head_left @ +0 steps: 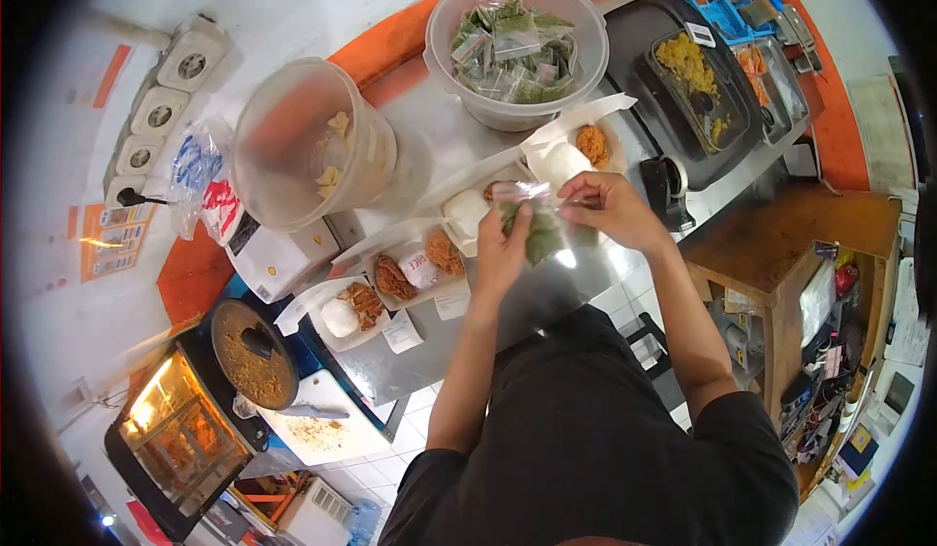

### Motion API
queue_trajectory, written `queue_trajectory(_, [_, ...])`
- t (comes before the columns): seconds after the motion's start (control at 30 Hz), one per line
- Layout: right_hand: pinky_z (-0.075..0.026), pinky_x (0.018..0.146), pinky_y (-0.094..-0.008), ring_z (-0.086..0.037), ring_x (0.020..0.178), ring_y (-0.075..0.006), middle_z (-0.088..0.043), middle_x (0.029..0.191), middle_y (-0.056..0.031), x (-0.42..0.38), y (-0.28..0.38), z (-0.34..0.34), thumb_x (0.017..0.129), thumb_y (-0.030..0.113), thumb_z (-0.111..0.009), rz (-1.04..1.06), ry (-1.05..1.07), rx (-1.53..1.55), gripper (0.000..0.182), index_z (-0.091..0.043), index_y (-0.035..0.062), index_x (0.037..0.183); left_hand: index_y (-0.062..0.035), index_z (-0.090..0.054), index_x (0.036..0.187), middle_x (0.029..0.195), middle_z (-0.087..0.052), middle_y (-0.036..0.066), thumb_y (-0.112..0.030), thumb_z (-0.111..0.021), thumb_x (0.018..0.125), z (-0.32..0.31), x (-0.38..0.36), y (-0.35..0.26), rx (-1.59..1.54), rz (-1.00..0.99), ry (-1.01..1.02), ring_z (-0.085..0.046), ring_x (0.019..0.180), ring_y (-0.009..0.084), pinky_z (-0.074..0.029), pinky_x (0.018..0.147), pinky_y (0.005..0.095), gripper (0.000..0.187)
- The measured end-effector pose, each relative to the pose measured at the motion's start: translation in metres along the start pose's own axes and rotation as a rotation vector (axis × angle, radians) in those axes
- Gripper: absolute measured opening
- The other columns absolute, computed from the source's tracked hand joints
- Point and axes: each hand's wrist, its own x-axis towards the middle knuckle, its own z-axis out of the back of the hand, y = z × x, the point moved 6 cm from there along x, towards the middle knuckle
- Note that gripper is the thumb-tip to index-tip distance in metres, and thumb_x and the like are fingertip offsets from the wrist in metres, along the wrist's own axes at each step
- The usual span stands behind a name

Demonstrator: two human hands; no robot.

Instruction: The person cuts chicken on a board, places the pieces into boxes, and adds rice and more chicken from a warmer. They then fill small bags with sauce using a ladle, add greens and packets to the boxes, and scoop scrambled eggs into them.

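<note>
Both of my hands are at a clear zip bag of green leaves (543, 238), held above the steel counter's front edge. My left hand (501, 258) pinches its left side between thumb and fingers. At the bag's upper right, my right hand (617, 212) has its fingertips closed on the clear plastic. Behind my hands stand an open paper box (625, 107) with white rice and fried chicken (591, 144), and another with rice (468, 210), partly hidden. To the left, one box holds a wrapper marked RICE (420, 269) between fried chicken pieces; another holds rice and sliced chicken (365, 304).
A round tub (468, 97) of similar leaf bags stands at the back, with a taller clear tub (278, 170) to its left. A black tray (634, 48) with yellow food lies right. A pan (256, 370), white cutting board (363, 429) and lit warmer (185, 439) are lower left.
</note>
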Motion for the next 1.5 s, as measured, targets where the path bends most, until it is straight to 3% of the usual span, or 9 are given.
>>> queue_trajectory(0.2, [-0.051, 0.077, -0.0302, -0.068, 0.087, -0.0181, -0.069, 0.091, -0.0090, 0.037, -0.046, 0.057, 0.092, 0.010, -0.066, 0.149, -0.316, -0.106, 0.017, -0.063, 0.0009, 0.106, 0.0005, -0.064, 0.105, 0.089, -0.069, 0.004, -0.018, -0.063, 0.098, 0.059, -0.031, 0.013, 0.046, 0.041, -0.135, -0.062, 0.077, 0.0093, -0.051, 0.069, 0.0270, 0.020])
queue_trajectory(0.27, [-0.049, 0.086, -0.0366, -0.066, 0.100, -0.0275, -0.068, 0.103, -0.0166, 0.037, -0.019, 0.052, 0.093, 0.017, -0.066, 0.520, -0.697, -0.948, 0.024, -0.064, 0.0010, 0.111, 0.0007, -0.064, 0.105, 0.087, -0.068, 0.003, -0.016, -0.065, 0.097, 0.066, -0.039, 0.009, 0.012, 0.041, -0.136, -0.061, 0.075, 0.0085, -0.051, 0.067, 0.0264, 0.019])
queue_trajectory(0.37, [-0.047, 0.091, -0.0374, -0.063, 0.102, -0.0272, -0.068, 0.106, -0.0158, 0.026, 0.000, -0.009, 0.091, 0.022, -0.068, 0.345, -0.318, -0.518, 0.033, -0.063, 0.0006, 0.115, 0.0003, -0.066, 0.101, 0.084, -0.069, 0.002, -0.015, -0.072, 0.091, 0.065, -0.052, 0.005, 0.081, 0.060, -0.012, -0.062, 0.076, 0.0085, -0.051, 0.068, 0.0266, 0.019])
queue_trajectory(0.47, [-0.048, 0.062, -0.0286, -0.059, 0.067, -0.0109, -0.067, 0.078, -0.0054, 0.011, -0.011, -0.088, 0.089, 0.014, -0.070, 0.129, 0.175, -0.304, 0.018, -0.067, 0.0006, 0.101, -0.0003, -0.068, 0.100, 0.085, -0.069, 0.002, -0.014, -0.074, 0.089, 0.061, -0.068, 0.010, 0.161, 0.147, 0.082, -0.060, 0.075, 0.0069, -0.049, 0.068, 0.0243, 0.019])
queue_trajectory(0.7, [-0.049, 0.066, -0.0400, -0.065, 0.072, -0.0322, -0.065, 0.077, -0.0172, 0.035, -0.005, -0.117, 0.090, 0.004, -0.060, 0.217, -0.068, -0.338, 0.005, -0.062, -0.0002, 0.091, -0.0019, -0.066, 0.091, 0.079, -0.068, 0.003, -0.013, -0.078, 0.085, 0.142, -0.132, 0.019, 0.200, 0.268, -0.248, -0.060, 0.066, 0.0077, -0.048, 0.056, 0.0233, 0.017])
queue_trajectory(0.8, [-0.050, 0.073, -0.0398, -0.065, 0.081, -0.0307, -0.067, 0.085, -0.0168, 0.056, -0.019, -0.105, 0.091, 0.003, -0.059, 0.521, -0.322, -0.532, 0.009, -0.062, -0.0026, 0.097, -0.0016, -0.066, 0.092, 0.081, -0.067, 0.002, -0.014, -0.076, 0.087, 0.173, -0.150, 0.028, 0.224, 0.252, -0.364, -0.059, 0.069, 0.0074, -0.048, 0.061, 0.0222, 0.016])
queue_trajectory(1.13, [-0.044, 0.093, -0.0450, -0.057, 0.110, -0.0381, -0.062, 0.111, -0.0254, 0.031, -0.012, -0.112, 0.091, 0.006, -0.057, 0.603, -0.706, -0.996, 0.023, -0.059, 0.0007, 0.114, -0.0008, -0.067, 0.095, 0.088, -0.067, 0.001, -0.014, -0.072, 0.092, 0.175, -0.156, 0.023, 0.241, 0.082, -0.527, -0.060, 0.079, 0.0094, -0.049, 0.072, 0.0241, 0.015])
queue_trajectory(1.3, [-0.052, 0.071, -0.0375, -0.068, 0.080, -0.0249, -0.067, 0.094, -0.0202, 0.003, -0.037, -0.190, 0.089, 0.014, -0.068, 0.074, 0.216, -0.267, 0.023, -0.061, -0.0010, 0.104, -0.0011, -0.068, 0.092, 0.081, -0.068, 0.003, -0.019, -0.074, 0.089, 0.166, -0.159, 0.038, 0.235, 0.220, -0.443, -0.060, 0.072, 0.0092, -0.048, 0.068, 0.0252, 0.019])
queue_trajectory(1.5, [-0.051, 0.057, -0.0325, -0.066, 0.058, -0.0185, -0.065, 0.072, -0.0129, 0.011, -0.057, -0.233, 0.090, 0.009, -0.066, 0.048, 0.397, -0.216, 0.015, -0.063, -0.0044, 0.096, -0.0001, -0.068, 0.091, 0.078, -0.067, 0.003, -0.022, -0.076, 0.089, 0.183, -0.175, 0.049, 0.202, 0.344, -0.437, -0.059, 0.069, 0.0078, -0.046, 0.062, 0.0252, 0.024])
